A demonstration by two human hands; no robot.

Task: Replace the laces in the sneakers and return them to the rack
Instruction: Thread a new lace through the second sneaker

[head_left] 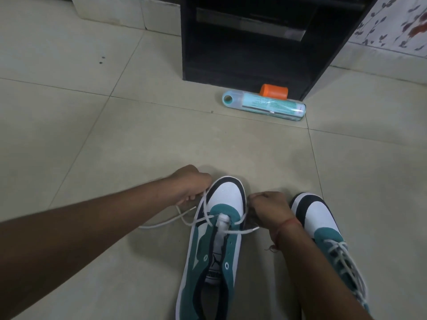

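Observation:
A teal, white and navy sneaker [215, 255] lies on the floor in front of me, toe pointing away. A white lace [182, 219] runs through only its lowest eyelets, and its loose ends trail to both sides. My left hand [191, 183] grips the lace's left strand beside the toe. My right hand [269, 207] pinches the right strand on the other side of the toe. The second sneaker [323, 229] lies to the right, fully laced, partly hidden by my right forearm.
A black shoe rack [249, 49] stands straight ahead on the tiled floor [115, 139]. Against its base lie a teal tube-shaped pack [265, 105] and an orange cap-like object [274, 91]. A patterned cloth [392, 21] hangs at the upper right.

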